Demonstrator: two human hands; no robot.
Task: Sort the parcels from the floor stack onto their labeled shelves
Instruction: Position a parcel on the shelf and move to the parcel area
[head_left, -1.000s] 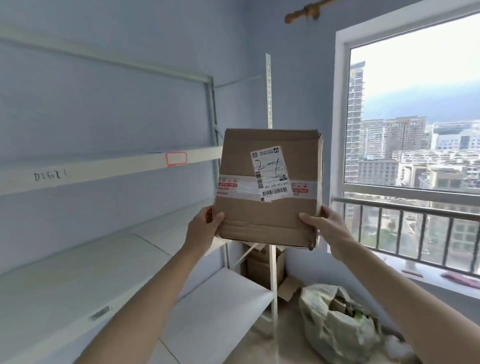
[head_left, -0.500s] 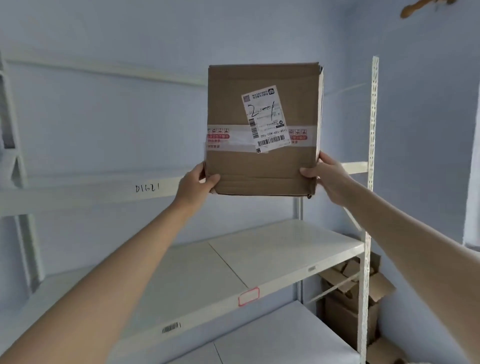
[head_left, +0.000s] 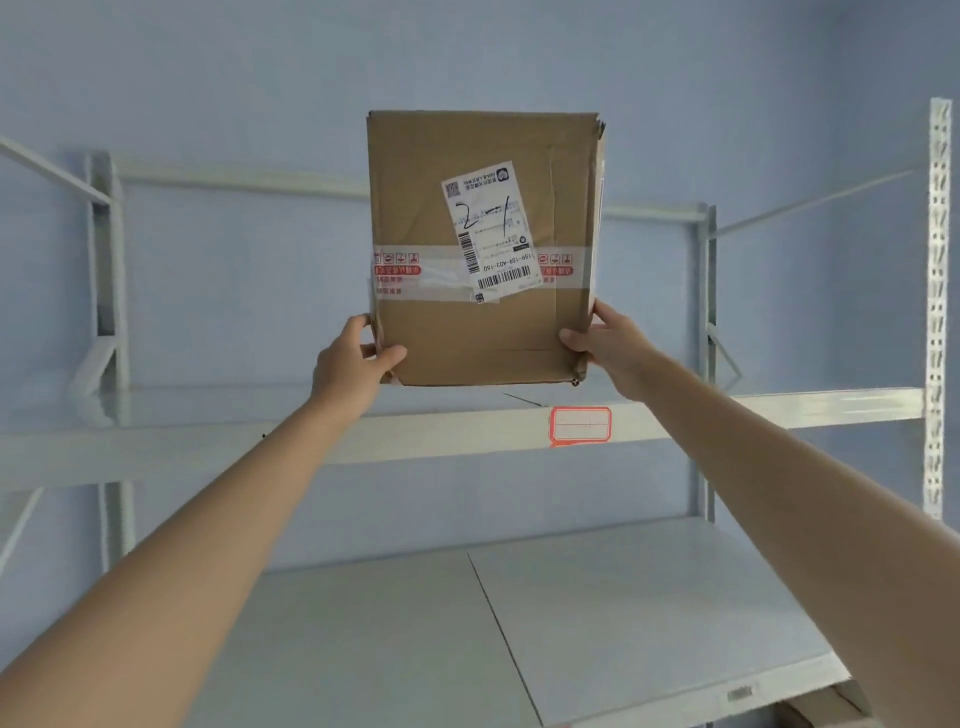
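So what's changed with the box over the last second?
The box has gone up, from waist-level near the window to in front of the upper shelf with the red tag. Left hand and right hand still grip its lower corners, label facing the camera.

Illumination is soft, even and cool, giving the wall (head_left: 260, 93) a uniform pale blue cast. No hard shadows are present; only a faint dark edge lies beneath the parcel (head_left: 483, 249) where it meets the upper shelf (head_left: 208, 441). The source itself is out of view. A mild sheen shows on the lower shelf (head_left: 649, 597), without blown highlights. The shipping label (head_left: 491, 231) is legible in its handwritten marks and barcode, while its fine print is too soft to read. The red-bordered tag (head_left: 580, 426) appears washed out. Wide-angle distortion bends the right upright (head_left: 937, 312) and stretches both forearms toward the lower corners. Slight softness affects the left frame post (head_left: 106, 249).
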